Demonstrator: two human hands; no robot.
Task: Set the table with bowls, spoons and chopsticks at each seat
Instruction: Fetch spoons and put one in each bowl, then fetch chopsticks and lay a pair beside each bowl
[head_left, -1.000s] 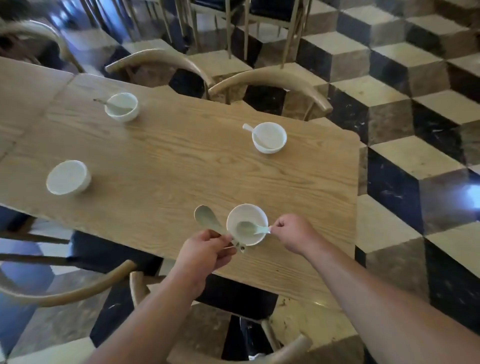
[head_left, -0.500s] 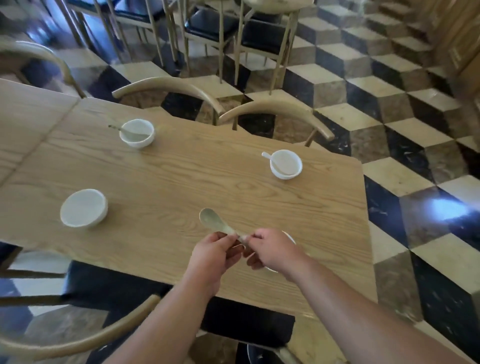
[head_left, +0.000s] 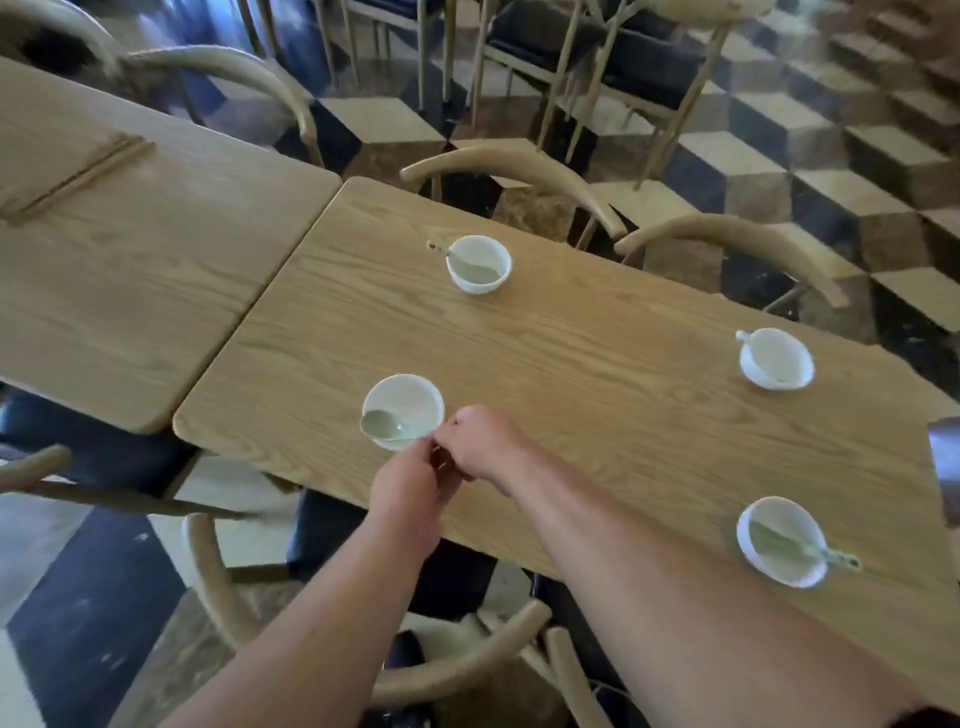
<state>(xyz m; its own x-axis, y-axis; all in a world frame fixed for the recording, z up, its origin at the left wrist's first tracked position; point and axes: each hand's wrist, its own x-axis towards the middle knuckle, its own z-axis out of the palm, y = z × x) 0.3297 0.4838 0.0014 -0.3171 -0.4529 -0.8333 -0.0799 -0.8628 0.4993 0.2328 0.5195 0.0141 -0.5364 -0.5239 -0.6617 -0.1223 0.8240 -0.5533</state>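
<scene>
Four white bowls stand on the wooden table (head_left: 597, 374). The near-left bowl (head_left: 408, 397) has a pale green spoon (head_left: 383, 424) tilted over its rim, scoop end inside. My left hand (head_left: 408, 491) and my right hand (head_left: 483, 441) meet at the end of this spoon's handle, and their fingers pinch it together. The far-left bowl (head_left: 479, 264), the far-right bowl (head_left: 776, 358) and the near-right bowl (head_left: 782, 540) each hold a spoon. A bundle of chopsticks (head_left: 72, 176) lies on the adjoining table at the left.
The adjoining table (head_left: 156, 291) butts against the left end of my table. Wooden chairs with curved backs (head_left: 514, 166) stand at the far side, and another chair (head_left: 467, 654) is right below my arms. Checkered floor lies all around.
Both hands carried the spoon leftward to the near-left bowl, and its scoop end now dips into that bowl. The bowl filled a second ago now lies at the near right.
</scene>
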